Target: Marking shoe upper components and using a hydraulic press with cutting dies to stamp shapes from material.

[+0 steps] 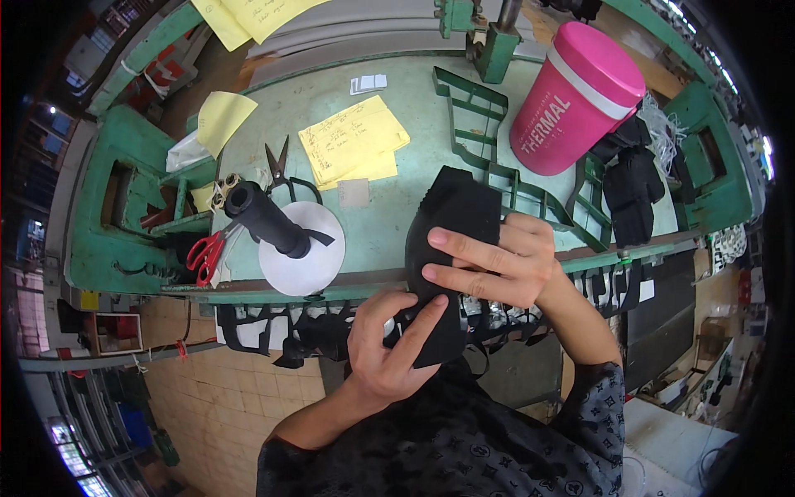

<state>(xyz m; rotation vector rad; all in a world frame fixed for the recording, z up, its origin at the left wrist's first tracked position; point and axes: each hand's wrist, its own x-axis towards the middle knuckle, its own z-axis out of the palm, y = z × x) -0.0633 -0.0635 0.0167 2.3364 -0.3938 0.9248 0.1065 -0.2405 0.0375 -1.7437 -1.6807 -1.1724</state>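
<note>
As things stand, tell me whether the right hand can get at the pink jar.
Probably yes: between the right hand and the pink jar there seems to be only the green frame, lying low on the table. That hand is on the black piece, though, and would need to leave it.

Near lower centre, the bare left hand [383,352] grips, thumb extended, forefinger bent; right of centre, the bare right hand [522,263] stretches two fingers toward frame left.
</note>
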